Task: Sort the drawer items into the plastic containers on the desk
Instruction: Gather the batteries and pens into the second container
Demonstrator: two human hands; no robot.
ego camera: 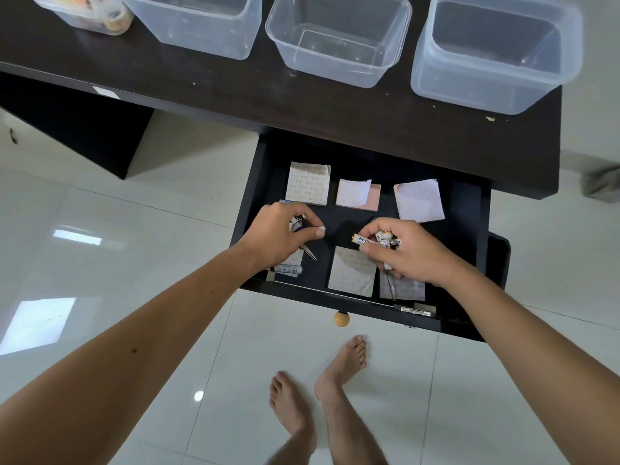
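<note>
The black drawer (469,209) stands pulled out under the dark desk (235,92). Inside it, my right hand (407,251) grips a bundle of white batteries (379,241). My left hand (280,234) holds several small batteries (298,224) at the drawer's left side. Sticky note pads lie around them: one at the back left (308,183), a pink one (358,197), one at the back right (419,200) and one at the front (352,271). Metal tweezers (390,285) lie partly under my right hand. Three empty clear containers (339,38) (496,52) (198,25) stand on the desk.
A fourth container (84,11) at the desk's far left holds tape rolls. A battery (287,270) and a thin metal tool (310,253) lie under my left hand. The drawer has a yellow knob (341,319). My bare feet (322,391) stand on white tiles.
</note>
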